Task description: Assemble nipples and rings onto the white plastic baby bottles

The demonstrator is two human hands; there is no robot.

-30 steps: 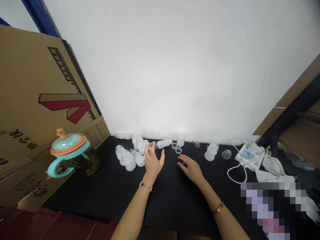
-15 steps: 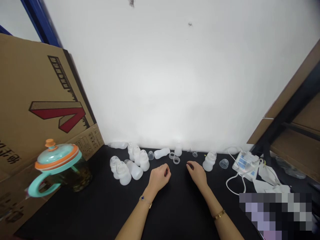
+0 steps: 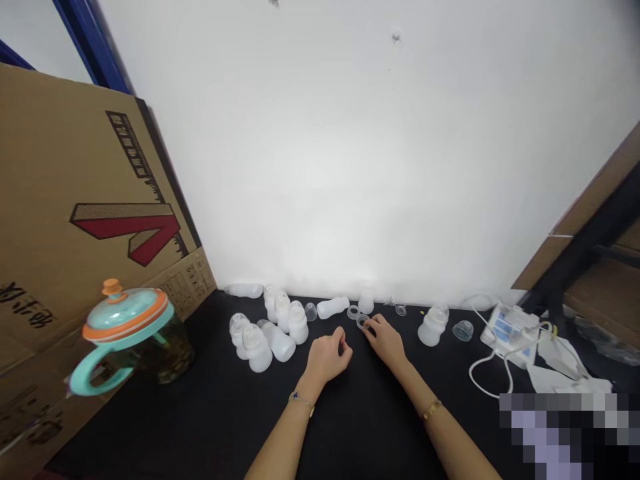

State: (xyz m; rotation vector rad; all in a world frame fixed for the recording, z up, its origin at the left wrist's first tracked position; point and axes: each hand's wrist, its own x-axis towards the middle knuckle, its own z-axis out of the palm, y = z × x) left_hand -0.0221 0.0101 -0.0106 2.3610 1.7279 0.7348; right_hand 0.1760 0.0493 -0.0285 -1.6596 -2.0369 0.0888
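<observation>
My left hand (image 3: pixel 327 355) rests on the black tabletop (image 3: pixel 215 407) with its fingers curled in; whether it holds anything is hidden. My right hand (image 3: pixel 384 340) reaches to a clear plastic ring (image 3: pixel 362 322), fingertips pinching at it. A second ring (image 3: pixel 353 311) lies just beyond. A cluster of several white baby bottles (image 3: pixel 270 330) stands and lies left of my left hand. One bottle (image 3: pixel 332 307) lies on its side near the wall, and another bottle (image 3: pixel 433 325) stands to the right.
A jug with a teal and orange lid (image 3: pixel 127 337) stands at the left before a big cardboard box (image 3: pixel 75 220). A white device with cables (image 3: pixel 510 328) lies at the right. A clear cap (image 3: pixel 463 330) and a small cap (image 3: pixel 311 311) lie by the white wall.
My right hand has moved forward to the clear ring. My left hand went from raised and spread to curled on the table. The view shifted slightly.
</observation>
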